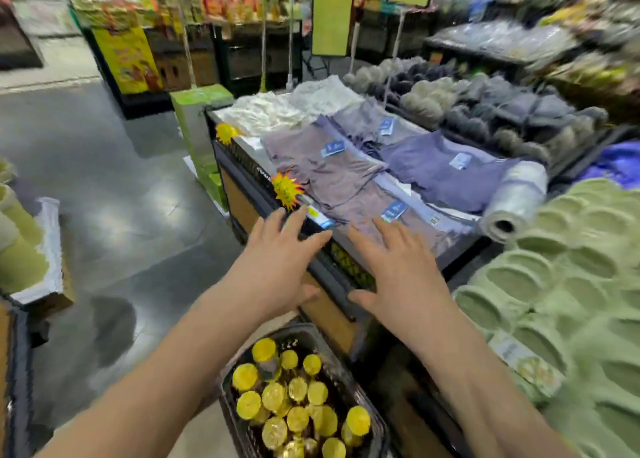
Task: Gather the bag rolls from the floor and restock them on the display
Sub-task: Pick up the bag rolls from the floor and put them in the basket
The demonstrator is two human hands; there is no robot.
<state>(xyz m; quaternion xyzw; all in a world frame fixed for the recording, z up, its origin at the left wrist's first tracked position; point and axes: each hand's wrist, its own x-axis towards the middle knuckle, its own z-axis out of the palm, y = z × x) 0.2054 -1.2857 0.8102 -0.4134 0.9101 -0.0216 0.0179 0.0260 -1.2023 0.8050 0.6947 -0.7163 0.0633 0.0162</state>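
One bag roll (516, 201), translucent white on a grey core, lies on the display table (242, 166) at its right end, beside folded purple and blue garments. My left hand (280, 256) hovers over the table's front edge with fingers spread and holds nothing. My right hand (398, 267) is stretched out flat above the front garment, fingers straight, also empty. The roll lies well to the right of my right hand. No roll shows on the floor in this view.
A basket of yellow-capped jars (298, 398) stands on the floor below my arms. Green slippers (561, 277) fill the display on the right; grey fluffy slippers (485, 104) lie behind. A green box (197, 118) stands at the table's far corner. Grey floor (114, 197) spreads left.
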